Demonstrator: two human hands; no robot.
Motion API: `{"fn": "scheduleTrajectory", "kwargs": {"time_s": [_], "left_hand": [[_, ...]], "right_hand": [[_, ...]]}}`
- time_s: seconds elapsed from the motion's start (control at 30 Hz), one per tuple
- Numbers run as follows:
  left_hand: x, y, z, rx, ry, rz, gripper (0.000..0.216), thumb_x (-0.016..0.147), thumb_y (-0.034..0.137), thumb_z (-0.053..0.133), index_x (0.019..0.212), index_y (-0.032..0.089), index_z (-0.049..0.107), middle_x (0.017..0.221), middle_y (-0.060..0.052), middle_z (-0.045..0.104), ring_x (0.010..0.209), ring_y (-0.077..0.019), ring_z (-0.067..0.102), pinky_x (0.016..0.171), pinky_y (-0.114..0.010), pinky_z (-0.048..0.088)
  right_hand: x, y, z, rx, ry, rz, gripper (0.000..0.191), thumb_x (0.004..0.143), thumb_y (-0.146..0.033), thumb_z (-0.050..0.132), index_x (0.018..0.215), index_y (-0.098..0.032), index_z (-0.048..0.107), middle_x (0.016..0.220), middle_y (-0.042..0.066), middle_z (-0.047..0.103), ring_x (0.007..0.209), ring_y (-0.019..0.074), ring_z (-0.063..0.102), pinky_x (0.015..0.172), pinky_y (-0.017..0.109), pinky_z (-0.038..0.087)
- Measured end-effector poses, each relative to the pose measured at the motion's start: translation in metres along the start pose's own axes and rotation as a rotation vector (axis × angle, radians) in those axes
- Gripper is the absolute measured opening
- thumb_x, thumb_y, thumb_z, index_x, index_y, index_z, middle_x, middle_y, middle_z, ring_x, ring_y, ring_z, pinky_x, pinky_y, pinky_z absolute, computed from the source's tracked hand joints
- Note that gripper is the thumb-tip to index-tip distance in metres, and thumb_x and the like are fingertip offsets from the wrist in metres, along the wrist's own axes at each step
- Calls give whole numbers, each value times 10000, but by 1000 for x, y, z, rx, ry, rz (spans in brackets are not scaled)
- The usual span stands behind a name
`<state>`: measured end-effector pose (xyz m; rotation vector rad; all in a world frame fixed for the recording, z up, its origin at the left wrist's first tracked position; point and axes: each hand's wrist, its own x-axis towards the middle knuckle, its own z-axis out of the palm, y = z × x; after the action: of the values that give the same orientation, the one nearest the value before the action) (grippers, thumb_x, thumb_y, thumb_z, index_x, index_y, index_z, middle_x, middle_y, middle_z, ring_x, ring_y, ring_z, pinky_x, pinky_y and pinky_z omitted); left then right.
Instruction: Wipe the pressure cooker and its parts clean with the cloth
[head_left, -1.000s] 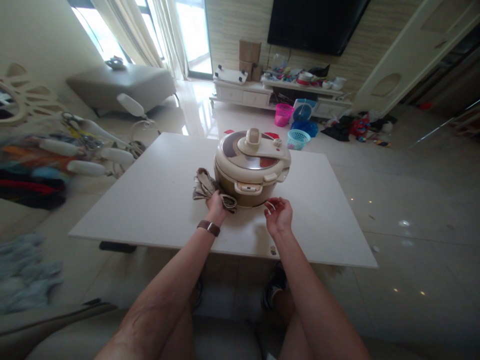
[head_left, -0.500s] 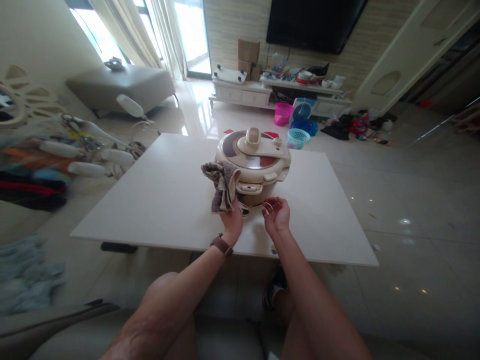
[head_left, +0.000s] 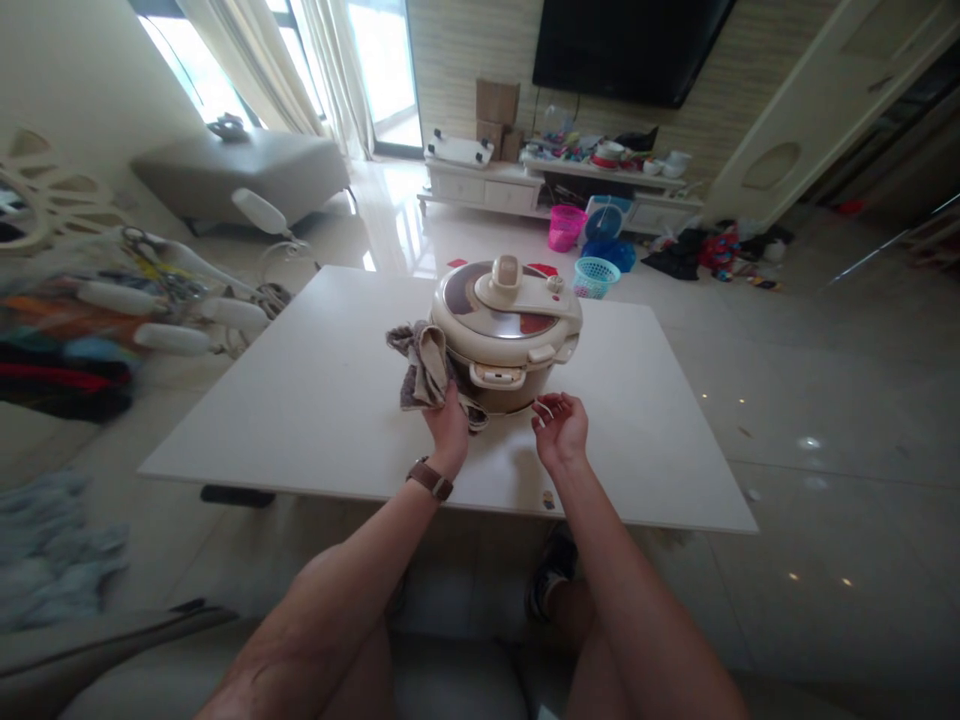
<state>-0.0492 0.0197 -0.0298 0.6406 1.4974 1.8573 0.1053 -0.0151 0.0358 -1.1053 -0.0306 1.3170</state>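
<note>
Grey-brown cloth [head_left: 422,362] is bunched in my left hand [head_left: 448,428]. The fingers are clamped round its lower end, and the rest stands up from the fist. It presses against the wall of the pressure cooker [head_left: 517,385] at about the cooker's 8 o'clock. A brown watch strap [head_left: 430,479] sits on that wrist.

My right hand [head_left: 559,432] is at the cooker's 5 o'clock, just beside the base. It is palm up with the fingers loosely curled and apart. Something thin and pale shows at the fingertips, too small for me to tell what it is. I cannot tell from here whether the hand touches the cooker.

The cooker is beige, with its lid [head_left: 480,305] on and a knob [head_left: 508,272] on top. Its front latch faces me at 6 o'clock. It stands on the white table [head_left: 300,400], a little past the middle toward 12 o'clock.

Beyond the table's far edge, at the cooker's 1 o'clock, a turquoise basket [head_left: 596,278] sits on the shiny floor. A pink basket [head_left: 566,228] is farther out the same way. A low white cabinet [head_left: 487,185] and a dark television [head_left: 630,45] fill the wall at 12 o'clock. Out at 9 o'clock is a blurred white rack [head_left: 172,300] with coloured cloth.
</note>
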Motion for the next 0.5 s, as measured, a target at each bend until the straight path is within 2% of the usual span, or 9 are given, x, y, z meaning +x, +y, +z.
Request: {"fn": "scheduleTrajectory", "kwargs": {"time_s": [0.1, 0.23, 0.4, 0.5], "left_hand": [[21, -1, 1, 112, -54, 210, 440, 985, 254, 660, 1418, 179, 682, 1566, -136, 644, 1567, -219, 492, 1355, -393, 283], [13, 8, -4, 254, -181, 433, 411, 991, 277, 634, 1377, 171, 727, 1542, -167, 658, 1610, -262, 431, 1375, -447, 234], [-2, 57, -8, 329, -548, 618, 452, 889, 281, 764, 1340, 258, 766, 1576, -119, 639, 1667, -346, 305, 1362, -570, 225], [11, 79, -2, 359, -563, 651, 451, 883, 236, 745, 1333, 260, 760, 1555, -106, 658, 1664, -341, 314, 1363, -588, 203]], "right_hand": [[1, 1, 0, 0, 4, 9, 211, 895, -263, 534, 707, -212, 616, 701, -22, 692, 617, 113, 629, 576, 258, 420], [3, 3, 0, 7, 5, 13, 207, 891, -261, 535, 708, -212, 617, 703, -24, 691, 619, 110, 629, 579, 259, 423], [5, 9, -2, -16, -38, -6, 129, 846, -275, 584, 728, -229, 608, 707, -26, 695, 632, 127, 634, 599, 278, 446], [7, 10, -5, -38, -48, -12, 114, 830, -280, 599, 726, -233, 600, 714, -23, 700, 626, 130, 632, 596, 280, 446]]}}
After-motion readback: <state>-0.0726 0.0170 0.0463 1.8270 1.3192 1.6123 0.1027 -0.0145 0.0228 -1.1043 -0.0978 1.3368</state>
